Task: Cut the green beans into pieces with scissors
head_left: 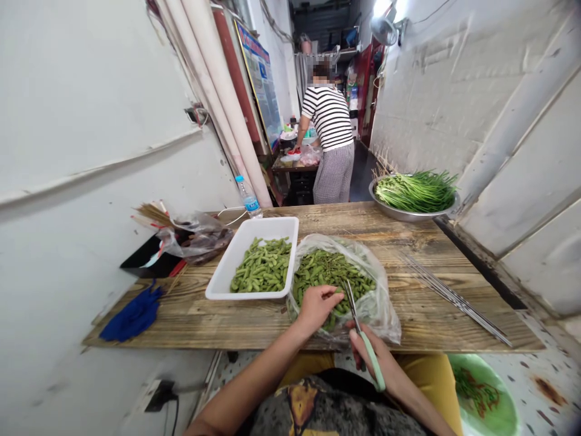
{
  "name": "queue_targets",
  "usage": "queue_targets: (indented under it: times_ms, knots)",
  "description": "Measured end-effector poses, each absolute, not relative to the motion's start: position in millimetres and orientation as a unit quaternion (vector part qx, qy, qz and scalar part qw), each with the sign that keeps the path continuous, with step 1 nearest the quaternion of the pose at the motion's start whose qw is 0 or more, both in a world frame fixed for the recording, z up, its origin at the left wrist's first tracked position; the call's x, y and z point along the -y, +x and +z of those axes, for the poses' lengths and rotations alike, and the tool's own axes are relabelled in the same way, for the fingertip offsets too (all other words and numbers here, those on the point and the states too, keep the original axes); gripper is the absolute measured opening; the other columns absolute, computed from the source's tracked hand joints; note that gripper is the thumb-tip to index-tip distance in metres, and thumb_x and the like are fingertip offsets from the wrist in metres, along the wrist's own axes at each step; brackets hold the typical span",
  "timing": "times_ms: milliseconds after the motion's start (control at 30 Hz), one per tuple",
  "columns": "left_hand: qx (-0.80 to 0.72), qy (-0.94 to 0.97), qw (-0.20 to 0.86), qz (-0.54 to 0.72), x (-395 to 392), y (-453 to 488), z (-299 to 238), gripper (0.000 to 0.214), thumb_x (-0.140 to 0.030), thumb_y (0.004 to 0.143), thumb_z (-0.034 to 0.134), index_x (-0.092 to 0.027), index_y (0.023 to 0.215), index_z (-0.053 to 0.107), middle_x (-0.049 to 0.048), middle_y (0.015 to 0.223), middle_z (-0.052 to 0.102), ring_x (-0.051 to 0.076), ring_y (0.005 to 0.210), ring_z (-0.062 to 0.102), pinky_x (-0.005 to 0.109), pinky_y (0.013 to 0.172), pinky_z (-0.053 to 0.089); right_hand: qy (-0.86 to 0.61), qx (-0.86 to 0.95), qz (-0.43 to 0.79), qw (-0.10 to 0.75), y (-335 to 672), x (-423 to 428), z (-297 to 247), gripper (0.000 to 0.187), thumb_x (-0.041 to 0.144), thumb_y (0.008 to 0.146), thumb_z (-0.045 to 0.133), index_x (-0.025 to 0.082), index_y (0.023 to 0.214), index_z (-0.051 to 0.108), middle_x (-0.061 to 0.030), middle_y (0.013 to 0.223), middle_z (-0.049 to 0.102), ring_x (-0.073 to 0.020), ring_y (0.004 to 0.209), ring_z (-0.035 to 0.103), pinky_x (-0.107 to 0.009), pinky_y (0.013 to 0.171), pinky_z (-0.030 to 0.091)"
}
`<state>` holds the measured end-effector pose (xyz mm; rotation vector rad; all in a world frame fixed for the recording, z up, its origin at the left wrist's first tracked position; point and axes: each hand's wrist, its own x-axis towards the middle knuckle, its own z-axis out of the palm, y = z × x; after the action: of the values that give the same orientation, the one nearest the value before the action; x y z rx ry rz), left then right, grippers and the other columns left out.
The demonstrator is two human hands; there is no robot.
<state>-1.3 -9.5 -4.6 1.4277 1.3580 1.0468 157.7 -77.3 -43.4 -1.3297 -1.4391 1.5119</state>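
A worn, strongly grained wooden table (pixel 204 324) runs between two pale, scuffed walls. At the middle of its near edge, a clear plastic bag (pixel 387 297) lies open with green pods (pixel 329 269) heaped in it. Over that heap, the left hand (pixel 315 309) has thumb and fingertips together on a single pod (pixel 339 292); the right hand (pixel 385 358) is clamped around the pale green handles of the scissors (pixel 367 345), their blades up beside the left fingertips.

Just left of the bag stands a white tray (pixel 231 266) partly filled with loose pods (pixel 263 266). A water bottle (pixel 249 200) stands at the far edge behind the tray. A blue cloth (pixel 131 315) lies by the near left corner, with a black box (pixel 140 261) farther back along the left end. Metal skewers (pixel 458 301) slant toward the near right corner, and a metal bowl (pixel 415 214) of long greens (pixel 415 189) sits at the far right corner.

Below the right end, a green basin (pixel 506 393) rests on the speckled floor (pixel 540 363). Beyond the far edge, a person in a striped top (pixel 329 118) bends over another table (pixel 281 168); a fan (pixel 384 29) hangs on the right wall.
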Motion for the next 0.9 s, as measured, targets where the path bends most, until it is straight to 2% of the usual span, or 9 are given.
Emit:
queue_targets:
  times_ms: [100, 267, 500, 600, 700, 800, 867, 900]
  knots:
    - [-0.527, 0.687, 0.351, 0.358, 11.0, -7.1, 4.4, 0.024, -0.029, 0.080, 0.053, -0.018, 0.063, 0.067, 0.0012, 0.061, 0.061, 0.014, 0.061, 0.052, 0.023, 0.060, 0.034, -0.512, 0.559, 0.572, 0.314, 159.1, 78.2, -33.7, 0.048, 0.060, 0.080, 0.046, 0.019, 0.102, 0.055, 0.0040, 0.054, 0.047, -0.0130, 0.047, 0.046, -0.023, 0.045, 0.037]
    - [-0.494, 0.771, 0.296, 0.270, 11.4, -14.2, 17.7, 0.029, -0.024, 0.085, 0.042, -0.018, 0.070, 0.066, 0.0039, 0.069, 0.062, 0.015, 0.068, 0.053, 0.023, 0.064, 0.035, -0.528, 0.565, 0.557, 0.303, 161.3, 76.6, -23.2, 0.047, 0.061, 0.076, 0.050, 0.019, 0.095, 0.059, 0.0038, 0.051, 0.048, -0.0129, 0.047, 0.046, -0.022, 0.044, 0.037]
    - [-0.512, 0.757, 0.352, 0.202, 11.5, -21.1, 17.4, 0.029, -0.023, 0.084, 0.042, -0.015, 0.075, 0.068, 0.0019, 0.071, 0.067, 0.013, 0.066, 0.057, 0.022, 0.063, 0.037, -0.522, 0.573, 0.565, 0.283, 159.0, 78.1, -26.3, 0.042, 0.060, 0.074, 0.055, 0.018, 0.076, 0.055, 0.0072, 0.045, 0.038, -0.0070, 0.036, 0.035, -0.019, 0.034, 0.028]
    - [-0.527, 0.747, 0.351, 0.201, 10.3, -34.2, 20.3, 0.029, -0.023, 0.084, 0.042, -0.016, 0.078, 0.069, 0.0018, 0.076, 0.068, 0.014, 0.071, 0.059, 0.022, 0.067, 0.040, -0.525, 0.543, 0.595, 0.274, 157.8, 79.4, -34.1, 0.044, 0.062, 0.075, 0.051, 0.018, 0.079, 0.053, 0.0093, 0.041, 0.034, -0.0066, 0.031, 0.031, -0.019, 0.030, 0.025]
    - [-0.618, 0.723, 0.207, 0.228, 4.8, -54.0, 26.9, 0.026, -0.025, 0.084, 0.044, -0.016, 0.089, 0.069, 0.0064, 0.087, 0.067, 0.018, 0.084, 0.058, 0.028, 0.077, 0.041, -0.514, 0.519, 0.624, 0.277, 160.0, 79.2, -42.4, 0.049, 0.063, 0.076, 0.049, 0.019, 0.096, 0.051, 0.0099, 0.044, 0.037, -0.0083, 0.033, 0.036, -0.020, 0.032, 0.032]
    - [-0.704, 0.665, -0.007, 0.250, -5.3, -64.9, 28.4, 0.033, -0.024, 0.081, 0.051, -0.020, 0.113, 0.060, 0.0124, 0.117, 0.057, 0.027, 0.108, 0.048, 0.040, 0.091, 0.033, -0.493, 0.532, 0.623, 0.293, 161.3, 79.5, -48.0, 0.049, 0.060, 0.079, 0.047, 0.018, 0.105, 0.049, 0.0065, 0.055, 0.045, -0.0104, 0.045, 0.046, -0.021, 0.042, 0.039]
    - [-0.703, 0.667, -0.064, 0.241, -14.5, -61.6, 22.7, 0.033, -0.024, 0.080, 0.054, -0.024, 0.113, 0.060, 0.0106, 0.122, 0.054, 0.029, 0.114, 0.042, 0.045, 0.094, 0.027, -0.479, 0.539, 0.627, 0.294, 159.9, 80.3, -49.4, 0.049, 0.060, 0.081, 0.044, 0.018, 0.105, 0.049, 0.0048, 0.060, 0.047, -0.0109, 0.051, 0.048, -0.021, 0.046, 0.041]
    - [-0.692, 0.682, -0.057, 0.230, -19.8, -57.3, 18.2, 0.027, -0.025, 0.081, 0.054, -0.024, 0.106, 0.063, 0.0092, 0.118, 0.056, 0.029, 0.112, 0.042, 0.046, 0.093, 0.026, -0.474, 0.537, 0.634, 0.291, 158.7, 80.7, -49.1, 0.050, 0.061, 0.081, 0.042, 0.018, 0.106, 0.049, 0.0045, 0.061, 0.046, -0.0109, 0.051, 0.048, -0.022, 0.047, 0.041]
